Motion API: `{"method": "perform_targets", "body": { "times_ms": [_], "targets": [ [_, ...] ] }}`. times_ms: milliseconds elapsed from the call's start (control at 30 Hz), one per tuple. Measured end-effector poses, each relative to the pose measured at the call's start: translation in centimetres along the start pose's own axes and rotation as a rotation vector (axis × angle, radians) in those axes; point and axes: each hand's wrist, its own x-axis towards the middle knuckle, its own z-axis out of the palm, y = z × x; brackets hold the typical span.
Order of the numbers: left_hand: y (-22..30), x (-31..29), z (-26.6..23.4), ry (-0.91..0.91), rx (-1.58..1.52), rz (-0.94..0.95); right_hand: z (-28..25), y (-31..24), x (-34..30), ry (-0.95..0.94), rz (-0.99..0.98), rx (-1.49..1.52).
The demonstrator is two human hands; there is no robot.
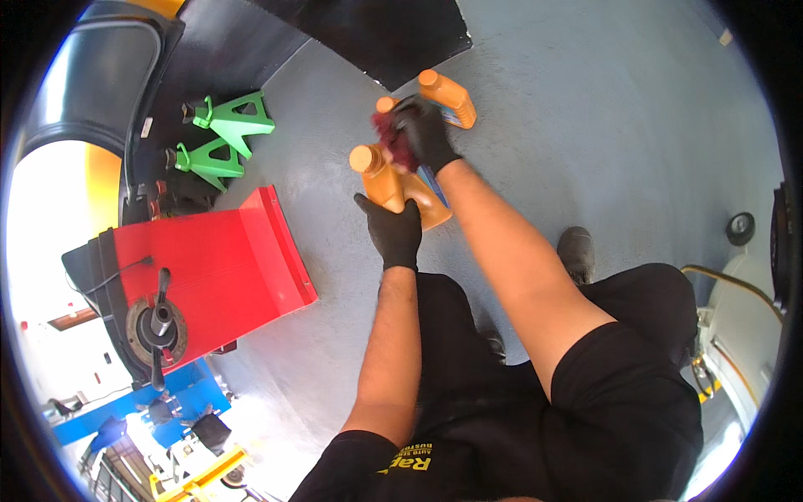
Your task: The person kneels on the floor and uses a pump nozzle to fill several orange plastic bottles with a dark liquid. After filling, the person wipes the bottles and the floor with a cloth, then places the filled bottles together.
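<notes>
My left hand, in a black glove, grips the lower side of an orange plastic jug with an orange cap. The jug is tilted, and a bit of blue label shows near its right side. My right hand, also gloved in black, is closed on a dark red rag at the jug's upper right side. Just beyond, a second orange jug stands on the floor. The orange cap of another container shows beside the rag; its body is mostly hidden by my right hand.
Two green jack stands are on the grey floor at the far left. To my left is a red machine with a black shaft and handles. A black panel lies beyond the jugs. My shoe is at right.
</notes>
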Motion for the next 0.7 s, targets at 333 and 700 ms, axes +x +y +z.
{"method": "perform_targets", "body": {
  "times_ms": [333,700],
  "targets": [
    [2.8,9.2,0.6,-0.041,-0.085,0.025,-8.4,-2.6,10.3,-0.302,0.117,-1.673],
    [8.0,15.3,3.4,-0.039,-0.129,0.006,-11.1,-0.7,21.3,-0.15,-0.01,-1.547]
  ]
}}
